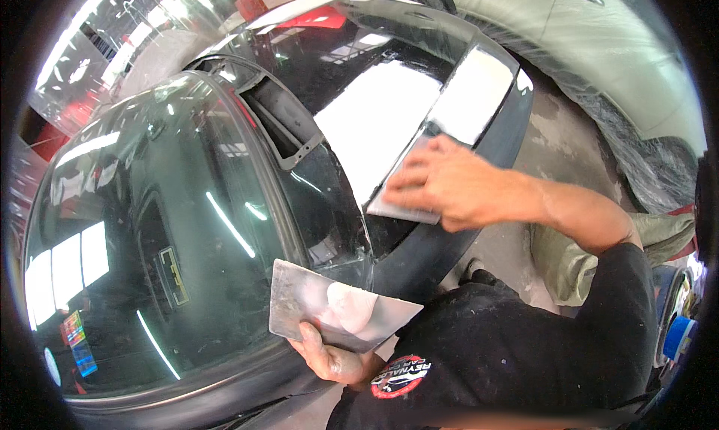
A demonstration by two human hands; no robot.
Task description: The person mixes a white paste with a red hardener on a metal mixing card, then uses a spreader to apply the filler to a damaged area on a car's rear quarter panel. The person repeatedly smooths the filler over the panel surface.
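My right hand (449,183) is closed on a flat, greyish spreader (408,211), pressed against the edge of a glossy dark car panel (389,243). The fingers are slightly blurred, and the hand covers part of the spreader. My left hand (329,359) grips the lower edge of a flat mixing board (296,303), tilted beside the car's window glass. A smooth mound of whitish filler (352,306) sits on the board, with smears around it. The board hides most of my left fingers.
The large car window (180,205) fills the left, next to an uncovered recess (281,119) in the bodywork. A pale car (599,48) under plastic sheeting (629,149) stands at the upper right. A blue roll (678,338) is at the right edge.
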